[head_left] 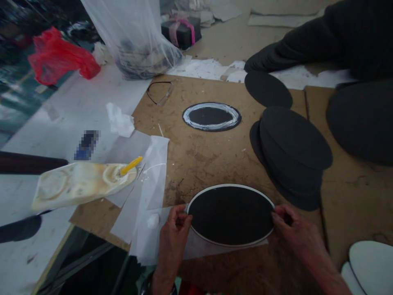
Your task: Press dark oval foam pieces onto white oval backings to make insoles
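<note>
A black oval board with a pale rim (231, 215) lies in front of me, partly over white paper. My left hand (176, 227) pinches its left end between thumb and fingers. At the opposite end, my right hand (287, 223) grips the edge the same way. Farther back is a smaller dark oval piece (211, 116) with a smeared white ring, which looks like glue. Right of it, several black oval sheets (296, 139) are stacked unevenly, and one more black oval (268, 89) lies just behind them.
A stained tray (80, 186) with a yellow-handled tool (131, 165) sits at left, near crumpled tissue (120, 119). Eyeglasses (159, 93), a clear plastic bag (138, 45) and a red bag (61, 57) lie farther back. Another person's dark sleeve (307, 39) reaches in; white ovals (373, 264) lie lower right.
</note>
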Demonstrator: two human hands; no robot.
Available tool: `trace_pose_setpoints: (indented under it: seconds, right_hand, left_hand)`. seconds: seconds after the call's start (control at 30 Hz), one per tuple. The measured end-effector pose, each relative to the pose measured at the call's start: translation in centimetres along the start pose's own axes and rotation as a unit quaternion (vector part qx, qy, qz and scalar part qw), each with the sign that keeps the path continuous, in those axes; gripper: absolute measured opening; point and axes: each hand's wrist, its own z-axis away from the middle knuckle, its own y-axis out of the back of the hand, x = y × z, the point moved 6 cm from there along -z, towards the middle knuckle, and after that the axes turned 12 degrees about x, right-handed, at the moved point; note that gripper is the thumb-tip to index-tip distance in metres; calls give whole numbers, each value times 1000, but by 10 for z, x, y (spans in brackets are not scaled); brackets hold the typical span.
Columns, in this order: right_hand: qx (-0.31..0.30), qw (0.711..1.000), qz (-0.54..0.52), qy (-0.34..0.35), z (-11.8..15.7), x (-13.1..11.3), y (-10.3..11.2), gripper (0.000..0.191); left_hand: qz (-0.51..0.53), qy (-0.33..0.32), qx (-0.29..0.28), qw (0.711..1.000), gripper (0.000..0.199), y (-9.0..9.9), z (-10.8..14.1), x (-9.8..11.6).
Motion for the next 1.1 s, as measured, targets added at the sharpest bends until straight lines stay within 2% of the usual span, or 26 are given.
trace_pose_setpoints:
  seconds: [0.13,0.37,0.7,1.1]
  right_hand:
    - [14,1000,0,6,1,-2,1,29]
    - [-2,1000,6,-5,0,-1,-1,28]
    - [-1,1000,25,4,1,-1,0,28]
    - [4,999,28,24,1,3,-4,26]
  left_hand:
    - [-6,-1,3,1000,34,-1,-2,0]
    - [-14,-4,5,1000,30,-2,0,1]
    - [-38,-43,18,998,18,0,2,13]
    - [-81,-94,9,992,16,0,0,20]
